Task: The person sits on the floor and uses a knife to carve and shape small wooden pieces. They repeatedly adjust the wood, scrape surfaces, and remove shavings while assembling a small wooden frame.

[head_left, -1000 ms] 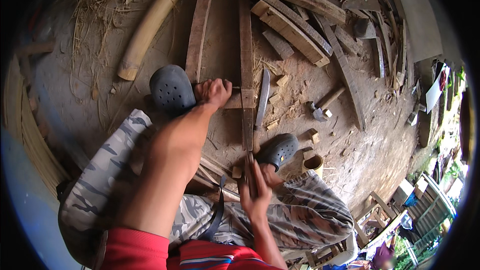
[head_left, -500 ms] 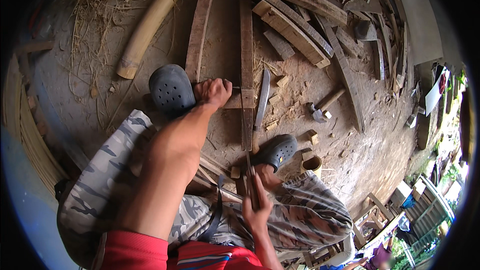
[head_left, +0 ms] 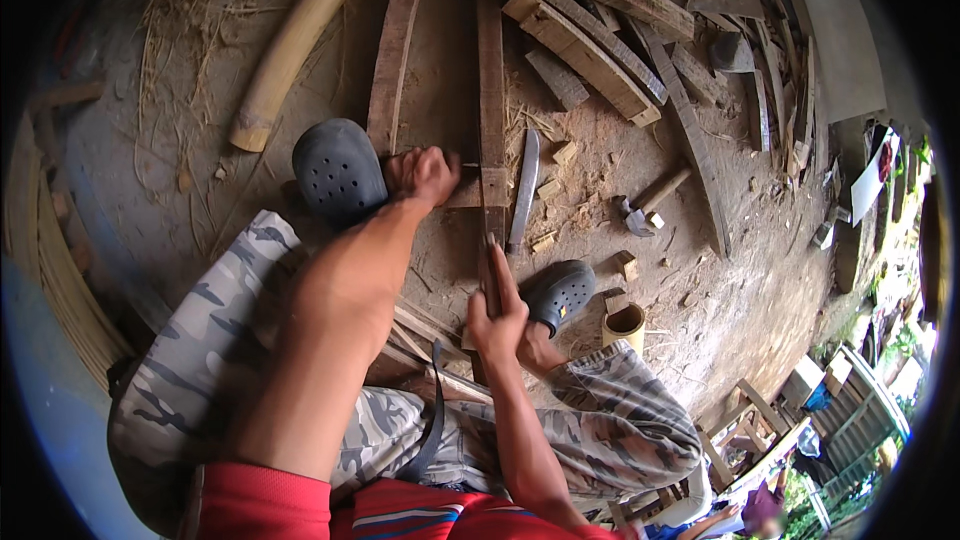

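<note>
Sat low on the dirt floor (head_left: pixel 150 150), long wooden slat (head_left: pixel 490 90) lying lengthwise between two grey clogs (head_left: pixel 338 170). Left hand (head_left: pixel 425 175) fisted tight, pinning the crosspiece beside it; right hand (head_left: pixel 497 315) clamped round the slat's near end. Best kept pressed flat, clear of the machete (head_left: pixel 523 190).

Bare dirt (head_left: pixel 430 50) lies open between the curved plank (head_left: pixel 398 50) and the straight plank (head_left: pixel 490 70), giving room above the left hand (head_left: pixel 422 175). Right of the straight plank, a long knife (head_left: pixel 524 188), wood offcuts (head_left: pixel 560 155) and a hammer (head_left: pixel 645 208) crowd the ground. The right hand (head_left: pixel 500 315) sits hemmed between a shoe (head_left: pixel 560 292) and a stack of slats (head_left: pixel 425 340).
</note>
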